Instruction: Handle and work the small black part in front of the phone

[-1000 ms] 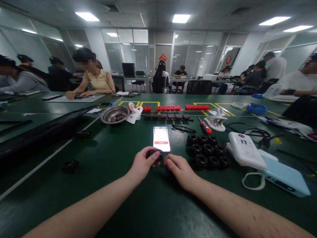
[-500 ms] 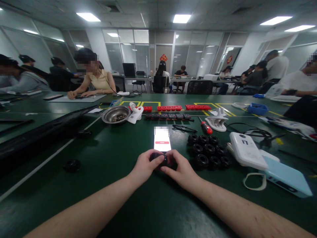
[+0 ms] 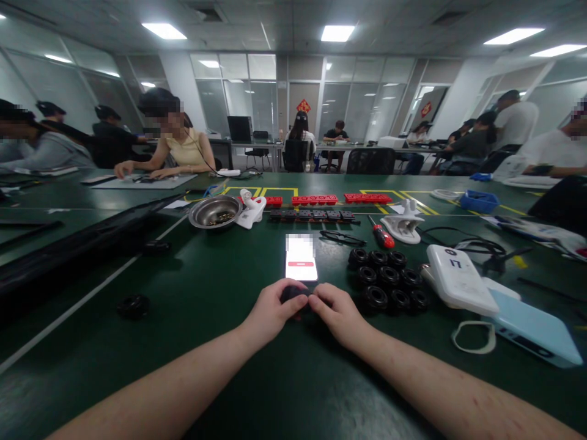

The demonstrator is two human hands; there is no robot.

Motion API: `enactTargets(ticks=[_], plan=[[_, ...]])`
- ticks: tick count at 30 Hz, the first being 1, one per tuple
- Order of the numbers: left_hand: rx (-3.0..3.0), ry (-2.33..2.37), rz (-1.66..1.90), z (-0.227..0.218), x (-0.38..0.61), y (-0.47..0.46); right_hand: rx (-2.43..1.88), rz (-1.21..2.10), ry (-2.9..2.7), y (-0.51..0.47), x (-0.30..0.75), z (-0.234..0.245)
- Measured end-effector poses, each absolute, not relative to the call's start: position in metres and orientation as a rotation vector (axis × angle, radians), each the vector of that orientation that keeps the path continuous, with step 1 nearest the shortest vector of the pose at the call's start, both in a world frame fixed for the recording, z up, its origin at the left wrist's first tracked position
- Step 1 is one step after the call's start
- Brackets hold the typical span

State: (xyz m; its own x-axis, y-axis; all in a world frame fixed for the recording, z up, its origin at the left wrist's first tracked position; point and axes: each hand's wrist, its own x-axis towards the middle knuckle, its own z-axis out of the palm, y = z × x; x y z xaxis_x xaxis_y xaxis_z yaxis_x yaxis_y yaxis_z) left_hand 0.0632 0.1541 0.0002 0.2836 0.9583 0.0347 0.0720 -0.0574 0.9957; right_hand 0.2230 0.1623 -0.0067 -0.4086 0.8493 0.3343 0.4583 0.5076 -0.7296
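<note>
A green table [image 3: 206,293] in a busy open office is seen from above. A small black round part [image 3: 296,294] is held low over the table at centre, pinched between both hands: the left hand [image 3: 270,313] is curled around its left side, and the fingertips of the right hand [image 3: 338,313] are closed on its right. The part is squat, with no clear long axis, and more of it sits in the left hand. A lit phone [image 3: 301,260] lies just beyond; black rings [image 3: 387,281] are clustered near the right hand.
</note>
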Motion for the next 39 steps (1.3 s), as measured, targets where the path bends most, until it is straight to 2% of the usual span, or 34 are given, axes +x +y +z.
enactTargets(ticks=[6, 14, 25, 39], plan=[[1.416, 1.090, 0.965, 0.005, 0.061, 0.155, -1.090, 0.666, -2.005, 0.159, 0.222, -0.007], [1.340, 1.118, 1.139, 0.003, 0.064, 0.153, -1.132, 0.583, -2.117, 0.157, 0.223, -0.004], [1.402, 1.047, 1.009, -0.002, 0.062, 0.157, -1.123, 0.417, -2.196, 0.154, 0.223, -0.002], [1.426, 1.072, 1.027, -0.002, 0.064, 0.155, -1.142, 0.487, -2.216, 0.158, 0.223, -0.006]])
